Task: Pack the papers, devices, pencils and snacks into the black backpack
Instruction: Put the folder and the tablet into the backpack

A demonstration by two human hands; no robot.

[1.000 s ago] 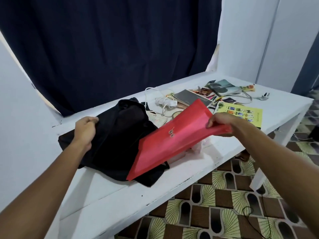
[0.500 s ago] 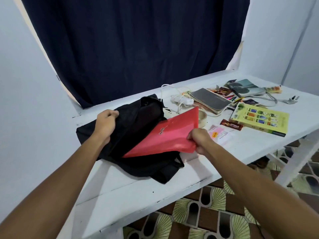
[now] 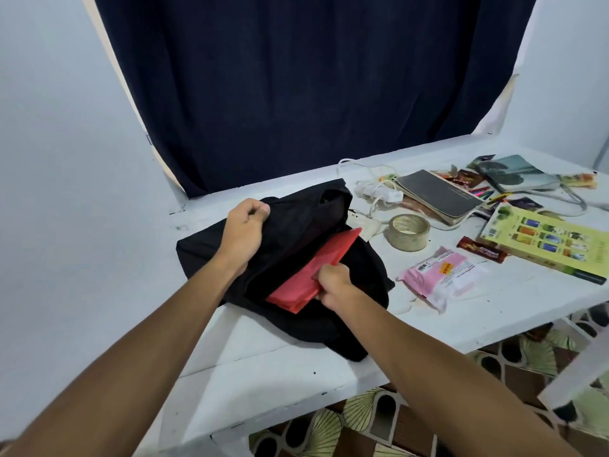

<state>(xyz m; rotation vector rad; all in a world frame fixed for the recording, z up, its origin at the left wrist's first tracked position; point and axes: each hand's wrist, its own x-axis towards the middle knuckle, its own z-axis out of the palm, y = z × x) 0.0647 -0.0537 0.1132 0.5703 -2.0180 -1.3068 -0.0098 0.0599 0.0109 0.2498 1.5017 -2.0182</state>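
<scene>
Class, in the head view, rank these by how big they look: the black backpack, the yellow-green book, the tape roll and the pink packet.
1. backpack
2. yellow-green book
3. pink packet
4. tape roll

The packet lies nearer the camera than the tape, so that pair is less sure.
</scene>
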